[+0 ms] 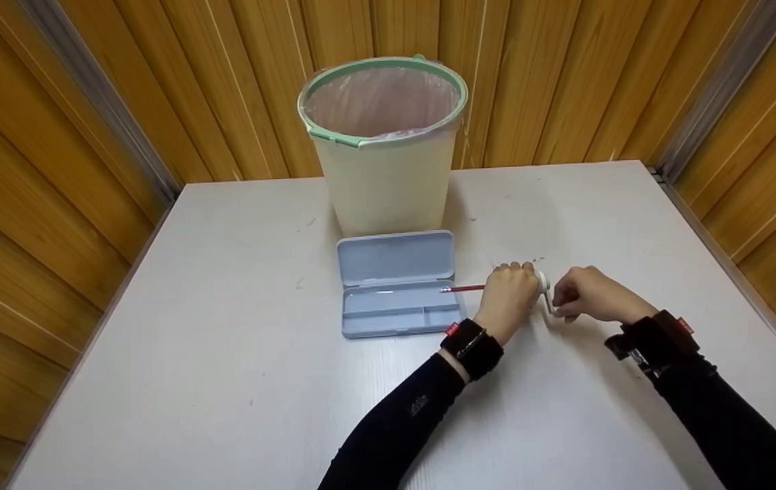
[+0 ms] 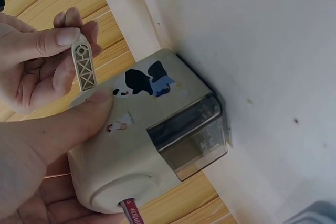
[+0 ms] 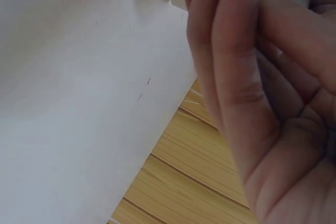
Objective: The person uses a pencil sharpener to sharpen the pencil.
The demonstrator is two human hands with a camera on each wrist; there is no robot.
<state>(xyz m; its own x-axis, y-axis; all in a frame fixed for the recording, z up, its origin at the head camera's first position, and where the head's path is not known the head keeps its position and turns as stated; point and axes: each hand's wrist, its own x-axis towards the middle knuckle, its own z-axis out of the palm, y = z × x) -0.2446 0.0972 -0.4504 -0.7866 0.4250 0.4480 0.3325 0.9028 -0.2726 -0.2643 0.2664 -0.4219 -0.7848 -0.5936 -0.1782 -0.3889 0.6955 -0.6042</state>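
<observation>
A cream crank pencil sharpener (image 2: pixel 131 124) with panda stickers and a clear shavings drawer (image 2: pixel 191 142) sits under my left hand (image 1: pixel 510 292), whose thumb and fingers grip its body. From its front hole a red pencil (image 1: pixel 467 288) sticks out leftward, its end over the pencil case. My right hand (image 1: pixel 595 296) pinches the knob end of the crank handle (image 2: pixel 84 66) between thumb and fingers, on the side opposite the pencil. In the head view the left hand hides most of the sharpener; in the right wrist view the right fingers (image 3: pixel 236 51) cover the crank.
A light blue pencil case (image 1: pixel 395 313) lies open with its lid tilted back, left of the hands. Behind it stands a cream bin (image 1: pixel 388 184) with a green rim and a plastic liner. Wood-panelled walls (image 1: pixel 531 82) border the white table (image 1: pixel 190 327).
</observation>
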